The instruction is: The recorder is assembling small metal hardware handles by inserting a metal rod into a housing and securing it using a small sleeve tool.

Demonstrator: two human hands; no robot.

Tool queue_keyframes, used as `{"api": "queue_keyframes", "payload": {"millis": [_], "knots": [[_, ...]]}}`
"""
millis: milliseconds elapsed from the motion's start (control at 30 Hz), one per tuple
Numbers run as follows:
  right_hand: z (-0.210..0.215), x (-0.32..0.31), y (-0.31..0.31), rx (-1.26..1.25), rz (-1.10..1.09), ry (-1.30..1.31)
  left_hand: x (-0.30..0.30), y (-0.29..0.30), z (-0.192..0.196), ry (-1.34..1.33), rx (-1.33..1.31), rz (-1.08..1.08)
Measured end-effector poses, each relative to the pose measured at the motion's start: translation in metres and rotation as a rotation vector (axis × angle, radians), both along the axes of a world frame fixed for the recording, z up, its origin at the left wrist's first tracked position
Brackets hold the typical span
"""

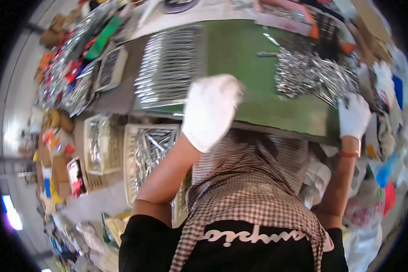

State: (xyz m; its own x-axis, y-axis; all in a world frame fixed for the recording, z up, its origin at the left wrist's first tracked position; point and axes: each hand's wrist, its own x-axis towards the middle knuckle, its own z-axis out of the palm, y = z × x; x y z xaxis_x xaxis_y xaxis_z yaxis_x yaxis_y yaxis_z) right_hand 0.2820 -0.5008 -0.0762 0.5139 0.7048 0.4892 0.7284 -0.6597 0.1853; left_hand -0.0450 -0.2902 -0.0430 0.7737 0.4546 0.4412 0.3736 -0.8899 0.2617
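My left hand (pixel 211 111), in a white glove, is smeared by motion above the table's front edge. It is just right of the near corner of a clear tray (pixel 201 50) holding a neat row of slim shiny metal tools (pixel 170 63). Its fingers look curled, but what they hold, if anything, is hidden. On the right, my right hand (pixel 354 117), also gloved in white, touches the near right edge of a loose heap of similar metal tools (pixel 310 75). Its fingertips are drawn together there, and I cannot make out what is between them.
The table has a green top (pixel 245 59). A pink box (pixel 285 16) of small metal parts stands at the back. Below the table's left side are a crate of metal tools (pixel 152 152) and a smaller cream basket (pixel 102 145). Plastic bags (pixel 365 206) crowd the right side.
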Motion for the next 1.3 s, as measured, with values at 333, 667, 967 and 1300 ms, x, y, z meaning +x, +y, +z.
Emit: {"api": "queue_keyframes", "payload": {"millis": [333, 667, 967, 1300], "knots": [[-0.012, 0.008, -0.009, 0.485, -0.007, 0.201, -0.107, 0.139, 0.025, 0.150, 0.003, 0.306], [0.002, -0.032, -0.042, 0.914, 0.127, 0.724, -0.056, 0.105, 0.034, 0.200, 0.187, 0.242], [-0.008, -0.089, -0.005, 0.599, 0.286, 0.623, 0.119, 0.066, -0.024, 0.125, 0.119, -0.050], [-0.010, -0.098, -0.019, 0.329, 0.377, 0.546, 0.101, 0.026, 0.004, 0.202, 0.214, -0.120]]}}
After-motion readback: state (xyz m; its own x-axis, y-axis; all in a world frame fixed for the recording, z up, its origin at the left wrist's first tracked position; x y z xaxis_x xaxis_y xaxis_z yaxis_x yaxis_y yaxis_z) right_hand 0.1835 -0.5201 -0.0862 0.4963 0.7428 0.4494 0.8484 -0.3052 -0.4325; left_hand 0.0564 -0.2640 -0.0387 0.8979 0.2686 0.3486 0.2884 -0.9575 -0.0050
